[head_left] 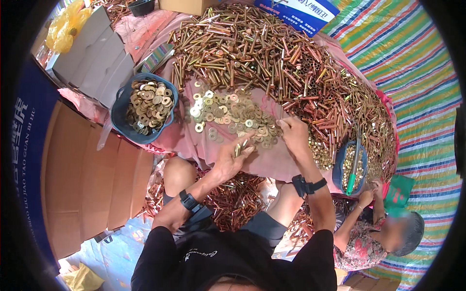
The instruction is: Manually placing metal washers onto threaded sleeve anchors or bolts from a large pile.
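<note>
The left hand pinched washers, seemingly gathering them; the right hand pressed its fingertips together, contents unclear. Further gathering probably called for fingertip pinching.

A striped sheet was spread out, with a blue box just beside its upper edge. Another person in a flowered top was beside it, near a green bag. Well left of the sheet were a brown carton, a grey box and a yellow plastic bag.
</note>
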Demonstrator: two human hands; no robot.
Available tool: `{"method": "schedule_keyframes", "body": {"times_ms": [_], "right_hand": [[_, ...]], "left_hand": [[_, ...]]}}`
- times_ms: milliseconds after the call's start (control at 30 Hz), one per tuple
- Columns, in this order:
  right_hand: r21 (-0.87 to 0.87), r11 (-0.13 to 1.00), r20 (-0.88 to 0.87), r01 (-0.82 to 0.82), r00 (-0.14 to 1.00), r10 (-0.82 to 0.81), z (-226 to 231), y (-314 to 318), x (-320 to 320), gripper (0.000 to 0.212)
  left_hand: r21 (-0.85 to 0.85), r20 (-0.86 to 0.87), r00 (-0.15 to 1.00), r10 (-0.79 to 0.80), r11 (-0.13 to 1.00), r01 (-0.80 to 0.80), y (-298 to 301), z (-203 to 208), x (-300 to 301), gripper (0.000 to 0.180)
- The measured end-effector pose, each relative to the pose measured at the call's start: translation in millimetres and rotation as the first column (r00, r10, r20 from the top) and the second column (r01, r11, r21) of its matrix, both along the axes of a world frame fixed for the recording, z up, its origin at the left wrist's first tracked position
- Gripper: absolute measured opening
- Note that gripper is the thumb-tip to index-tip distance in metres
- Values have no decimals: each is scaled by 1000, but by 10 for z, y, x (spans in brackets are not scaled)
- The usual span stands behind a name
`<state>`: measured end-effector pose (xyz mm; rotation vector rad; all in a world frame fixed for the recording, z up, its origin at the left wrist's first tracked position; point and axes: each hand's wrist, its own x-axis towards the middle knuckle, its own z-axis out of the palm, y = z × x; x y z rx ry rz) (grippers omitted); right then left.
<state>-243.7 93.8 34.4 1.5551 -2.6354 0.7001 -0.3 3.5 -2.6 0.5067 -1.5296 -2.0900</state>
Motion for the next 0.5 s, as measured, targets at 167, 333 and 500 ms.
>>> {"method": "schedule_keyframes", "body": {"times_ms": [167,333,500], "right_hand": [[-25,966,870,257,482,-106,326,130,404,26],[-114,993,949,14,296,104,386,161,911,26],[-161,981,930,105,350,115,345,66,1136,20]], "left_hand": [[-397,13,1000,22,918,-15,-13,-52,85,46],[-201,65,998,2,980,11,26,-13,73,39],[-288,73,997,-19,957,39,-1,14,93,34]]}}
